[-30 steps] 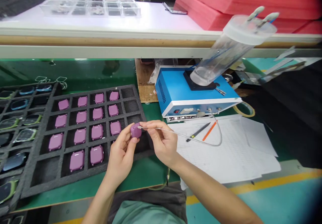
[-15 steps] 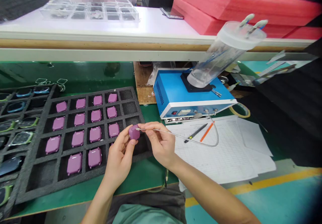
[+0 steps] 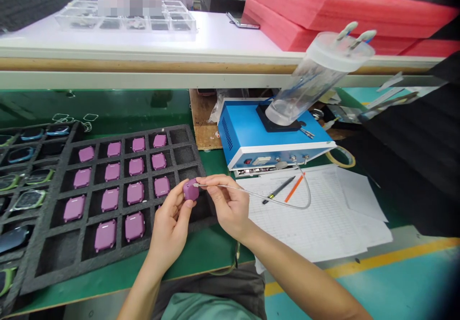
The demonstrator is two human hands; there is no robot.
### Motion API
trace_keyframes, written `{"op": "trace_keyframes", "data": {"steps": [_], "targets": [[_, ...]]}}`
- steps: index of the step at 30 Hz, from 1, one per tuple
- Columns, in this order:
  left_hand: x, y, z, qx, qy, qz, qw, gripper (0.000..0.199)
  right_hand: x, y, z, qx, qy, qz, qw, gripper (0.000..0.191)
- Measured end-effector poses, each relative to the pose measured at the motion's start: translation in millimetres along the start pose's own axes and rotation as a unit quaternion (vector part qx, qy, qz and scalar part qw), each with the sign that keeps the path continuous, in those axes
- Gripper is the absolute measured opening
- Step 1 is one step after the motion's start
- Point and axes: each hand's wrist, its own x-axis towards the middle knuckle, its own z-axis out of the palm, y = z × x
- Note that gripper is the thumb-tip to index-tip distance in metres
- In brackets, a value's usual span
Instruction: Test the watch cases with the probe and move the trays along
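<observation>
Purple plastic watch housing (image 3: 190, 190) sits in the head camera's view at the middle of the frame, pinched upright between the thumb and fingers of the left hand (image 3: 169, 229), just above the black foam tray (image 3: 118, 273) and clear of its cells. The right hand (image 3: 228, 202) is close beside it but apart, holding a thin clear tube (image 3: 247, 191) between thumb and forefinger, with the tube's metal tip touching the housing's right side. (Exactly where the tip meets the housing is too small to tell.) The housing looks light, hard and smooth, so it may slip if wet; its rounded edges seem the safest place to grip, leaving the faces free.

From the hands, rows of matching purple housings lie at 9 o'clock in the foam cells. The tube curves away towards 2 o'clock to a blue bench unit (image 3: 276, 135), which carries a tilted clear plastic cylinder (image 3: 316, 83). Printed paper sheets (image 3: 316, 229) lie at 3 o'clock, with a black pen (image 3: 278, 190) on them. Red foam slabs (image 3: 345, 8) are stacked at 1 o'clock, beyond a white shelf (image 3: 215, 35).
</observation>
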Motion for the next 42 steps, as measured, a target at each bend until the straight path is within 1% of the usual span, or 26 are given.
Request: {"op": "trace_keyframes", "data": {"steps": [7,15,26,42], "targets": [[-0.1,-0.8,0.7,-0.001,0.002,0.008,1.000,0.042,-0.9,-0.3,0.0,0.018,0.000,0.002,1.000,0.012],[-1.1,2.3,0.1,0.009,-0.002,-0.003,1.000,0.041,-2.7,-0.9,0.3,0.031,0.004,0.018,0.999,0.012],[-0.4,0.9,0.5,0.016,0.001,0.009,1.000,0.043,-1.3,-0.4,0.0,0.018,0.002,0.007,1.000,0.011],[0.4,2.4,0.7,0.019,0.003,0.009,1.000,0.042,-1.8,0.0,0.3,0.023,-0.005,0.012,1.000,0.013]]}}
